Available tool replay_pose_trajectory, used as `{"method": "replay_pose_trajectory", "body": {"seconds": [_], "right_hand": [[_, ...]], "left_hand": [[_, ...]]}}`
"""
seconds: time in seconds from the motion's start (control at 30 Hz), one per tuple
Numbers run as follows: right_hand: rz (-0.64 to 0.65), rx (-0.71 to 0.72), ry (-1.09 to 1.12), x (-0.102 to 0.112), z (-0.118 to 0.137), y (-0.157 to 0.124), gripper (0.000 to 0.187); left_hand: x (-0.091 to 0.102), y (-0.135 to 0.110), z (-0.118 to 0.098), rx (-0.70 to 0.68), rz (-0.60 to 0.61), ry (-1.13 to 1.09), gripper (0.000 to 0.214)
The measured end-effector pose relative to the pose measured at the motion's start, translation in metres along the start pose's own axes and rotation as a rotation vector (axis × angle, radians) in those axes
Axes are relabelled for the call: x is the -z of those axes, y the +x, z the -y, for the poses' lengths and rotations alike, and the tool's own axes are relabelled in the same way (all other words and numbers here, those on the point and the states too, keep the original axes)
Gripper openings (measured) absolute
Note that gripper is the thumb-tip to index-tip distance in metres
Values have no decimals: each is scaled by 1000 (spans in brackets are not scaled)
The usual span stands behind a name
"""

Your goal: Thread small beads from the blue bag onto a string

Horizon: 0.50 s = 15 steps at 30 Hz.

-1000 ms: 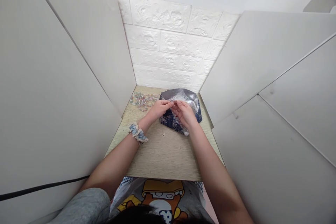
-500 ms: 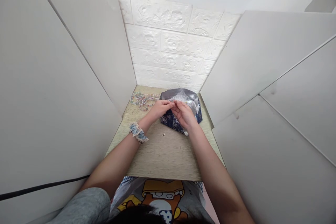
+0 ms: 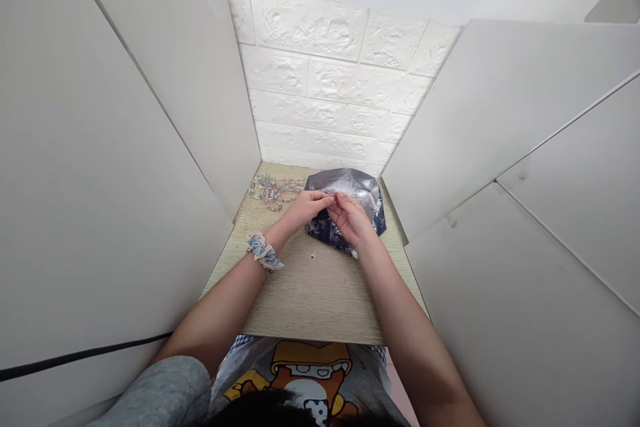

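Note:
My left hand (image 3: 306,207) and my right hand (image 3: 350,217) meet fingertip to fingertip over the near edge of a dark blue patterned bag (image 3: 367,210) with a silvery lining. Both hands are pinched on something tiny between them; I cannot make out what it is. The bag's open mouth shows small shiny contents (image 3: 345,183). A lace scrunchie (image 3: 263,252) circles my left wrist.
A pile of coloured bead strings (image 3: 270,188) lies at the table's far left. One small loose bead (image 3: 313,256) sits on the wooden table (image 3: 310,300) near my hands. White panels wall in both sides, with a white brick wall behind.

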State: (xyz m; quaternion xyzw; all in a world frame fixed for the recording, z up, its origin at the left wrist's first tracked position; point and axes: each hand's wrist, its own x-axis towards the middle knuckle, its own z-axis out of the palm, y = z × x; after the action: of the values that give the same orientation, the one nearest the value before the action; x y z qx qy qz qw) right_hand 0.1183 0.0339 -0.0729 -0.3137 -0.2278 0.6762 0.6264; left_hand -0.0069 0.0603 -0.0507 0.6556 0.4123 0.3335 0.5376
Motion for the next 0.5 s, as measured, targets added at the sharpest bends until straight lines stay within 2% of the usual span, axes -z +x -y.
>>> {"method": "replay_pose_trajectory", "body": {"seconds": [0.5], "right_hand": [[24, -3, -5, 0, -1, 1, 22]], "left_hand": [[-1, -1, -2, 6, 5, -11, 31]]}}
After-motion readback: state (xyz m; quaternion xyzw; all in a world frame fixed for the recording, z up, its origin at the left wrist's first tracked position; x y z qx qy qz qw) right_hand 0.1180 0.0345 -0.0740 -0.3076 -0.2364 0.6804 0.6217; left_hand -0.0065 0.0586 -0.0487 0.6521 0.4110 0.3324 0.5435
